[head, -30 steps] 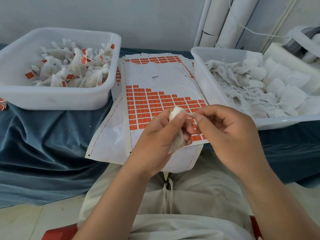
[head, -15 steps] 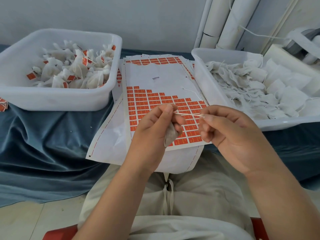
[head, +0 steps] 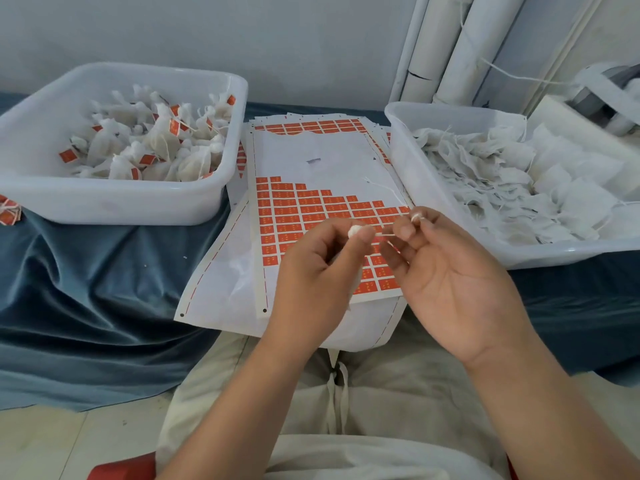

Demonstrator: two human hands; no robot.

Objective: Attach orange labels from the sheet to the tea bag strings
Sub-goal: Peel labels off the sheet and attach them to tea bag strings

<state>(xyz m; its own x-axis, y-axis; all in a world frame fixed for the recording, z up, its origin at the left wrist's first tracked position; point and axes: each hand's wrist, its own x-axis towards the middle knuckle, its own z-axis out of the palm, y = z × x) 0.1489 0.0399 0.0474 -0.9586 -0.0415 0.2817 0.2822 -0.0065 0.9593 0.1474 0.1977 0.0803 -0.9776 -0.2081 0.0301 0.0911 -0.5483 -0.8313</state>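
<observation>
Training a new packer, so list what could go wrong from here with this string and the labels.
The string is stretched between the left hand, which grips the tea bag, and the right hand, which pinches it; a harder tug might snap it or tear it off the bag.
A loose thread lies on the label sheet near the orange labels; it could get caught under a label being peeled.

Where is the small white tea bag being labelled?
Head view, centre: tea bag pinched in the left hand over the sheet of orange labels, its string held by the right hand.
</observation>
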